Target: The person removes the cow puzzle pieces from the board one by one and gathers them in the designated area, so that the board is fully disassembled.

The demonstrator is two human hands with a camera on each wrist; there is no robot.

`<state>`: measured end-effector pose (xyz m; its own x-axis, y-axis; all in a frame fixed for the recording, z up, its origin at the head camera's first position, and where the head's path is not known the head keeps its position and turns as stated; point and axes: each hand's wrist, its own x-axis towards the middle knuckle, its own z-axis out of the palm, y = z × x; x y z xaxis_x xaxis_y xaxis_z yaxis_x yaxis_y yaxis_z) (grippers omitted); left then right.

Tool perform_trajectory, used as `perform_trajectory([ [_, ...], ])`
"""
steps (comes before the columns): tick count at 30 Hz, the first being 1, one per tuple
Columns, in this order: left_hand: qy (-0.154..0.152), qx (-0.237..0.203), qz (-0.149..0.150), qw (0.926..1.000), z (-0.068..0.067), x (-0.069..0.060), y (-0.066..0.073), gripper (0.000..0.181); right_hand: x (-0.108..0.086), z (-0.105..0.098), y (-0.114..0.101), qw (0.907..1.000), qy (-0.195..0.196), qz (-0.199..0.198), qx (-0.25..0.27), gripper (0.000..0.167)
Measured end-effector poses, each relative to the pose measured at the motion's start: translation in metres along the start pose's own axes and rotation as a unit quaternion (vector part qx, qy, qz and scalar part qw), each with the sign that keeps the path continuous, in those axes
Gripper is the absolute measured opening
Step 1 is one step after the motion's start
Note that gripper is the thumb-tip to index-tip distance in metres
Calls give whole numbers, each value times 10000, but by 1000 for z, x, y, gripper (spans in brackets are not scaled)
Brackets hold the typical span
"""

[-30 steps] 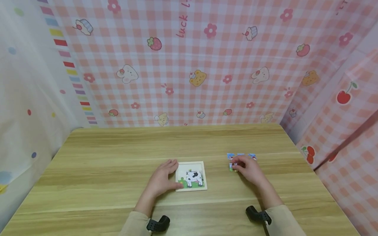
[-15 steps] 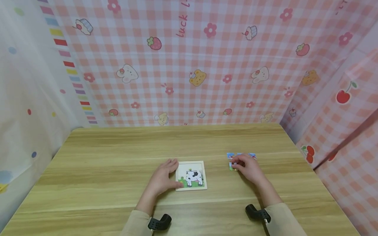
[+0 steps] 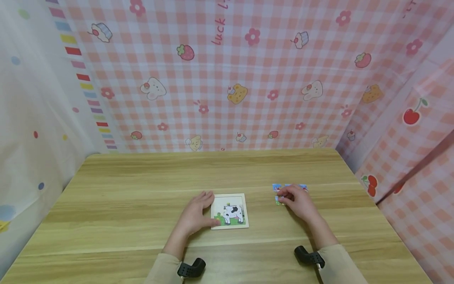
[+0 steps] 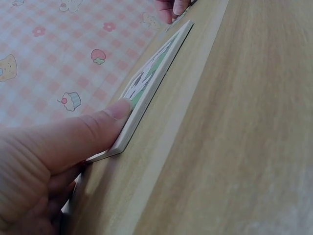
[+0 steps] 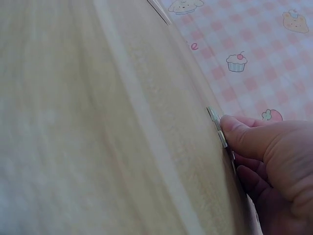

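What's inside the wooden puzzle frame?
Pieces showing a cow's body and grass lie in the puzzle frame; its upper part looks plain. The left hand covers the lower-left corner, hiding whatever lies beneath its thumb.

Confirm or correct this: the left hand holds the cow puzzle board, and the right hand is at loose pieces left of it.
Wrong side: the head view shows the loose pieces right of the cow puzzle board, with the right hand at them. The rest stands.

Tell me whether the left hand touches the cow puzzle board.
Touching. The left wrist view shows the left hand with its thumb over the edge of the cow puzzle board, no gap between.
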<state>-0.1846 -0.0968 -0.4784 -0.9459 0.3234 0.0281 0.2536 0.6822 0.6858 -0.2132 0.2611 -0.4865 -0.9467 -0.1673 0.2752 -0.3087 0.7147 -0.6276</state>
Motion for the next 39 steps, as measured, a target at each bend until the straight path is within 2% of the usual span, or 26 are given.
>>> perform_trajectory([
  [6,57,-11,110,9999,0,-1,0,87,-1,-3,-1,9993,15,51,370,13],
  [10,72,-11,153,9999,1,0,-1,87,-2,-5,-6,9993,13,92,374,14],
  [14,107,-133,145,9998,3,0,-3,85,-1,-4,-16,9992,-57,-114,376,15],
  [17,209,-449,11,9988,4,0,-4,80,0,-1,-27,9978,-225,-328,535,15],
  [20,460,-932,-123,9945,6,1,-4,69,1,4,-40,9959,-450,-403,672,15],
  [23,748,-1407,-290,9868,8,0,-2,57,3,9,-52,9937,-654,-474,773,16],
  [28,1023,-1863,-560,9756,7,-2,6,50,6,21,-69,9890,-981,-701,855,16],
  [33,1036,-1991,-604,9726,6,-6,13,49,8,34,-80,9854,-1209,-868,823,14],
  [39,935,-2192,-685,9688,7,-11,15,47,9,47,-87,9833,-1397,-845,808,12],
])
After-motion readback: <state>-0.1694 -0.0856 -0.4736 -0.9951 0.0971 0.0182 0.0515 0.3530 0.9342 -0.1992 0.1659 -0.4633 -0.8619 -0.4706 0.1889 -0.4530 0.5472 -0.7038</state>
